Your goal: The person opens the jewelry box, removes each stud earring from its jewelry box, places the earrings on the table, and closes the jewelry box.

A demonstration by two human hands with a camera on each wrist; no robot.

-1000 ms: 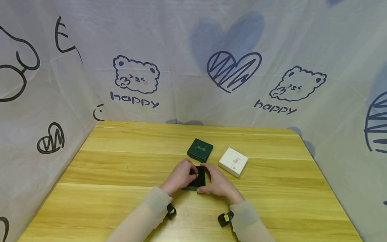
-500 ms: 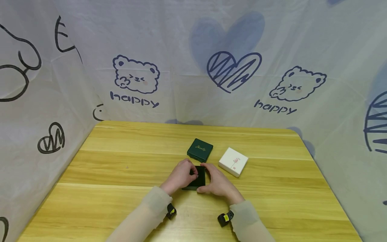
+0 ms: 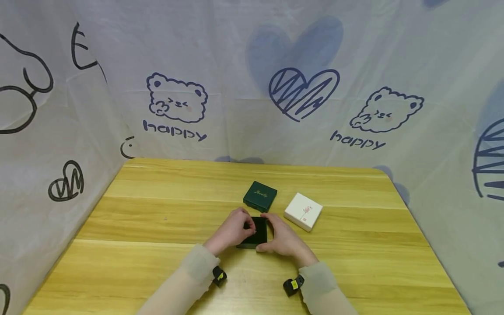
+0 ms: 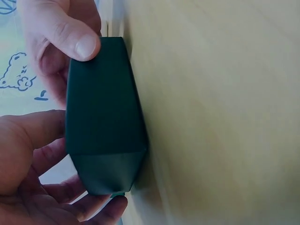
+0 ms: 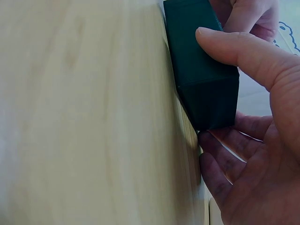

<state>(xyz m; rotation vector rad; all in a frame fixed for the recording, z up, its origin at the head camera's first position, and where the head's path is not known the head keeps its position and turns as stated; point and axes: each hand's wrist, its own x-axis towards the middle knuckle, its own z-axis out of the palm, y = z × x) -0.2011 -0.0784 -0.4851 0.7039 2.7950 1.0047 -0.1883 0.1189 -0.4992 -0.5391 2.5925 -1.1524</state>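
A small dark-green jewellery box base (image 3: 258,237) lies on the table with its black inside facing up. My right hand (image 3: 284,236) grips it from the right, thumb (image 5: 229,49) on the near wall and fingers round the side and far edge. Over the box's left part is my left hand (image 3: 234,228), its thumb and forefinger reaching inside. A tiny silvery thing (image 3: 255,232) shows at those fingertips, too small to identify. In the left wrist view, the green wall (image 4: 105,108) hides the box's inside, and the other left fingers (image 4: 65,187) lie along its side.
Behind the base sits a green lid (image 3: 260,196) with gold lettering. To its right is a white box (image 3: 303,211) printed with a pink flower. A patterned cloth (image 3: 236,109) hangs behind the wooden table (image 3: 157,253).
My left hand has shifted slightly left and toward me, its fingertips a little lower in the box. The right hand and the boxes stay in place.
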